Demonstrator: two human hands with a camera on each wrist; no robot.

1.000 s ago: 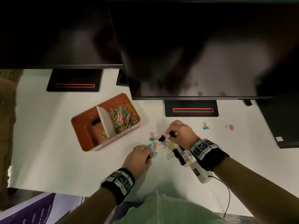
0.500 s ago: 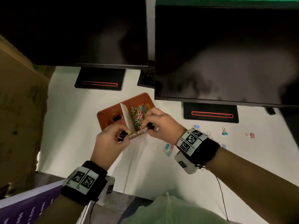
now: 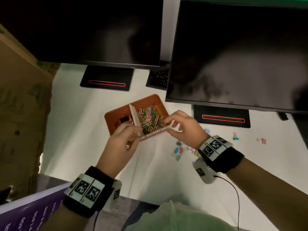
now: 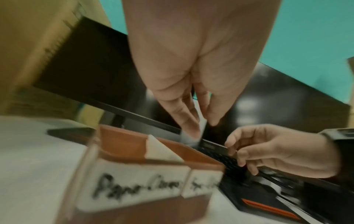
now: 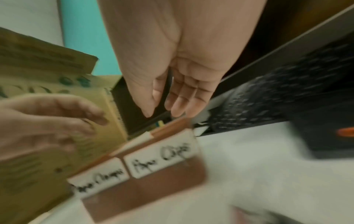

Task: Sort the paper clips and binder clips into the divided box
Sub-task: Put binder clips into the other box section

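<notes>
Two hands hover over the near edge of the orange-brown divided plastic box point(image 3: 150, 100) in the head view. The left hand point(image 3: 122, 144) is above the near left corner, fingers extended and loose, nothing visibly held. The right hand point(image 3: 185, 129) is at the near right corner, fingers relaxed and spread, nothing held. A white divider point(image 3: 134, 117) splits the box: the right compartment holds a heap of coloured wire paper clips point(image 3: 150, 118); the left one holds at least one black binder clip point(image 3: 124, 120). On the white table point(image 3: 75, 127), to the right of the box, lie small pastel binder clips point(image 3: 178, 151), with a teal one point(image 3: 235, 137) and a pink one point(image 3: 262, 140) farther right. Two dark monitors point(image 3: 233, 52) stand at the far side.

The left wrist view, blurred, shows the left hand point(image 4: 193, 75) with straight fingers pointing down over the box point(image 4: 122, 148), empty as far as shows. The right hand point(image 4: 272, 150) is to the right, fingers loosely bent. White handwritten labels point(image 4: 132, 184) front the box.

The right wrist view, also blurred, shows the right hand point(image 5: 178, 72) with open, empty fingers just above the box rim point(image 5: 170, 125), and the left hand point(image 5: 44, 121) at the left edge.
</notes>
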